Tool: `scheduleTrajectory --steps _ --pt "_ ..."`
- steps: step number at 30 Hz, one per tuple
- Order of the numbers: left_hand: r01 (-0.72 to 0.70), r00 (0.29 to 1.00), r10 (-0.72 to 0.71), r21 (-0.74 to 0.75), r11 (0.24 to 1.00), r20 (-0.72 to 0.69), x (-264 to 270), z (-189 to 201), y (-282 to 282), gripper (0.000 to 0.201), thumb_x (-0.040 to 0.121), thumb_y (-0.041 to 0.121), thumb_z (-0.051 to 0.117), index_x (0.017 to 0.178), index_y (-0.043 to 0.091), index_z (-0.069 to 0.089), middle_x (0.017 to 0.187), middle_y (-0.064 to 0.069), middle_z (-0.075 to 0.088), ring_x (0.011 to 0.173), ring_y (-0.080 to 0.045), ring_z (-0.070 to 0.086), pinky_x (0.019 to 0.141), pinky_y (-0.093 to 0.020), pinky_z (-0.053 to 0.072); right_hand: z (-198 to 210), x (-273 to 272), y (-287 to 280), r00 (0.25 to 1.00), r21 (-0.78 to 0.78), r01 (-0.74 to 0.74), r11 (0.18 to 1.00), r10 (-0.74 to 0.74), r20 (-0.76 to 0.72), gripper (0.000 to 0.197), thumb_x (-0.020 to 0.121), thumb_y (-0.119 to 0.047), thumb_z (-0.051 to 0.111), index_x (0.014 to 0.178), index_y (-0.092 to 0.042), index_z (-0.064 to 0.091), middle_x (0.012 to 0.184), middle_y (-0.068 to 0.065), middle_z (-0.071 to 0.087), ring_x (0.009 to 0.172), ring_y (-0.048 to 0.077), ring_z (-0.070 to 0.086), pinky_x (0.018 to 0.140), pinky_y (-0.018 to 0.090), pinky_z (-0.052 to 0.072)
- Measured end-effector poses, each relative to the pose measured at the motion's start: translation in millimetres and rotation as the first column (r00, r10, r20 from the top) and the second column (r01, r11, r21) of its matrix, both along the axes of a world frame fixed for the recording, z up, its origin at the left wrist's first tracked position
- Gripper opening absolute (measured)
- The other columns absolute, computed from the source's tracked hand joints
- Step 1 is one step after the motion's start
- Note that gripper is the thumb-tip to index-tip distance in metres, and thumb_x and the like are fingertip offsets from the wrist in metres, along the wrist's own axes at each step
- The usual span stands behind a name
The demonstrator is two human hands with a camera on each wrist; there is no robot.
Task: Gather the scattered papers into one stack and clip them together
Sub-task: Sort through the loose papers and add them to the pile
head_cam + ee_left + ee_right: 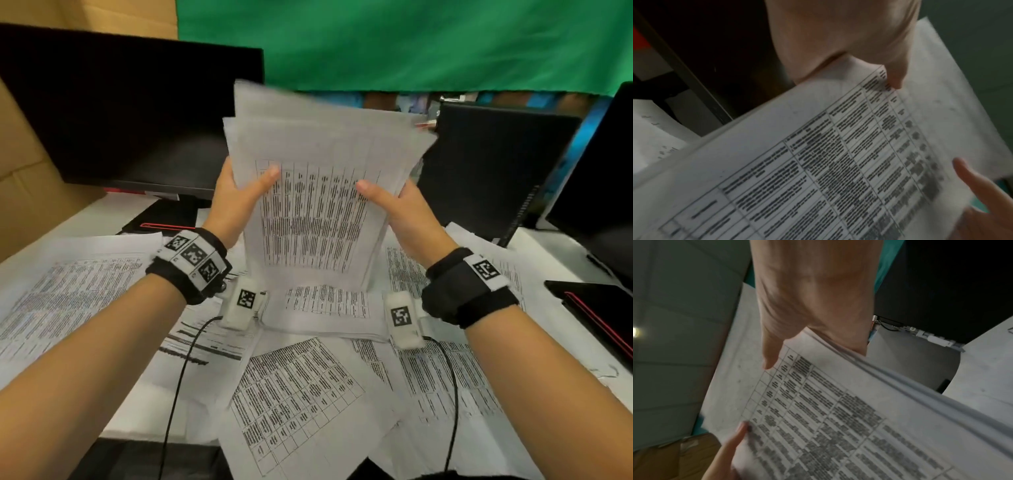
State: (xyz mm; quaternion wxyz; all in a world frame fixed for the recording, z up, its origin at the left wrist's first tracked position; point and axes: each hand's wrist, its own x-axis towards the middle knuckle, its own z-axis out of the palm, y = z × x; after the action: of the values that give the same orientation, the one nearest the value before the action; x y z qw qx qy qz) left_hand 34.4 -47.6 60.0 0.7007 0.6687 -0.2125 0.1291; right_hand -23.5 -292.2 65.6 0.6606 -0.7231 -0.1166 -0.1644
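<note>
The stack of papers [318,192] is held upright between both hands, its lower edge resting on the loose sheets [294,387] that cover the white table [113,209]; the top corners of the stack are fanned and not aligned; the front sheet carries a printed table.

The left hand [236,202] grips the left edge of the stack; its thumb lies across the front sheet and its fingers are hidden behind the stack. The right hand [400,212] grips the right edge of the stack in the same way, thumb on the front, fingers behind. The left wrist view shows the left hand [838,35] with the thumb tip pressed on the printed table of the stack [818,162]; the right wrist view shows the right hand [813,296] pinching the layered sheet edges of the stack [838,410].

To the left of the stack stands a dark monitor [130,113]; to the right of the stack stands a black computer case [493,168]; behind the stack hangs a green cloth [411,41]. A second dark screen [603,178] sits at the far right of the stack. Below the stack, loose sheets lie at mixed angles and overlap one another. No clip can be made out in any view.
</note>
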Motion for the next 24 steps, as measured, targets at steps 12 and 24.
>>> scheduleTrajectory --steps 12,24 --pt "0.185 0.982 -0.185 0.004 0.983 -0.032 -6 8 -11 0.054 0.076 0.035 0.065 0.125 0.014 0.055 0.121 -0.002 0.065 0.115 -0.02 0.06 0.1 -0.04 0.046 10 -6 12 0.999 0.069 0.036 0.997 -0.035 -0.019 0.039 0.084 -0.018 0.076 0.12 -0.022 0.061 0.121 0.002 0.069 0.114 0.017 0.065 0.101 0.037 0.051" --pt "-0.175 0.929 0.114 -0.148 0.974 -0.351 14 -46 -21 0.024 0.089 0.02 0.063 0.112 0.015 0.06 0.106 -0.003 0.068 0.1 -0.021 0.066 0.092 -0.041 0.052 -60 11 10 0.896 0.203 -0.107 0.973 0.183 -0.404 0.042 0.091 -0.011 0.067 0.131 -0.009 0.057 0.127 0.012 0.067 0.118 0.028 0.064 0.101 0.046 0.05"
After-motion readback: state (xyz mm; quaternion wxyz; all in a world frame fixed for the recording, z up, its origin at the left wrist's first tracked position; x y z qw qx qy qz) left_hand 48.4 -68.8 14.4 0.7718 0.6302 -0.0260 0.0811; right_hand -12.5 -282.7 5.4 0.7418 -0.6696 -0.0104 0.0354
